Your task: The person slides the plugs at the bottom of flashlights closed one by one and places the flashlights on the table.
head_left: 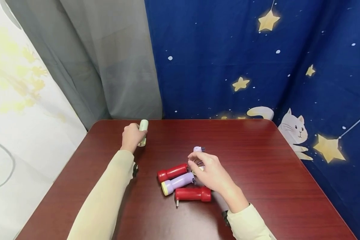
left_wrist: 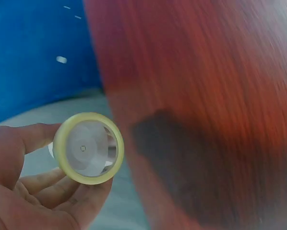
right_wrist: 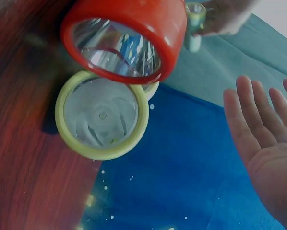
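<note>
My left hand (head_left: 131, 136) grips a pale green flashlight (head_left: 143, 125) near the far left edge of the table, its yellow-rimmed lens (left_wrist: 88, 148) facing the left wrist camera. My right hand (head_left: 211, 171) hovers by the group of flashlights, its fingers loosely extended and holding nothing. Beside it lie a red flashlight (head_left: 172, 172), a purple flashlight (head_left: 177, 183) with a yellow rim, and a second red flashlight (head_left: 195, 194) with a metal plug tab sticking out. Behind the right fingers, a light purple item (head_left: 198, 149) is partly hidden. A large red flashlight head (right_wrist: 129, 38) fills the upper right wrist view.
A dark red wooden table (head_left: 258, 160) carries everything. Grey curtain (head_left: 123, 60) and blue star-patterned curtain (head_left: 204, 66) hang along its far side, with the blue one continuing down the right. A white patterned cloth (head_left: 24, 100) is at the left.
</note>
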`<state>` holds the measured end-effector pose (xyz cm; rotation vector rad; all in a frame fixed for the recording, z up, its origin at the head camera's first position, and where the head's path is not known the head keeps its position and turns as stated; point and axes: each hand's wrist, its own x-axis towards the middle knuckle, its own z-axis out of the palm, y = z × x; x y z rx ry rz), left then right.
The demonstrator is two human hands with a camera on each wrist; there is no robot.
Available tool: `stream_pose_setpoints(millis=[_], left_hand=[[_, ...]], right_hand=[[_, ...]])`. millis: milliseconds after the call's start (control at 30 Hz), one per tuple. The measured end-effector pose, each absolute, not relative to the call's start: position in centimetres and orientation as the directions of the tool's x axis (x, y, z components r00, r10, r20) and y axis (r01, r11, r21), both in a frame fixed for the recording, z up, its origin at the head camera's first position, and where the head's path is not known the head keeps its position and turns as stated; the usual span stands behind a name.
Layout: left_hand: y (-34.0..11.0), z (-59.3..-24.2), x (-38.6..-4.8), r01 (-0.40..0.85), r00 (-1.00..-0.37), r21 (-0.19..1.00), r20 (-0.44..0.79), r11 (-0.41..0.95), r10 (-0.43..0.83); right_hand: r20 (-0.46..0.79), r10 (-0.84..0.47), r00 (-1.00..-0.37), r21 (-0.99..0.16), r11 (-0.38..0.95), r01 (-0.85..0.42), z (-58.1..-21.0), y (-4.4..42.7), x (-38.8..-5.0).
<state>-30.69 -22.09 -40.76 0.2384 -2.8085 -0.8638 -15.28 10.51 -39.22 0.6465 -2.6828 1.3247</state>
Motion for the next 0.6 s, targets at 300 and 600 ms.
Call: stream_pose_setpoints(millis=[300,600], left_hand=[[-24.2,-42.1,-31.7,-0.191,-0.973,0.503,0.015,0.843,-0.230],[-27.5,-47.3,-36.3,-0.217,-0.969,0.462,0.002,0.860,-0.246]], right_hand=[[0.081,-0.599,-0.796,-0.594,0.613,-0.522,-39.5,10.8,-14.9],[-0.041,-0.667,-0.744,-0.529,0.646,-0.550,-39.5,10.6,-14.6]])
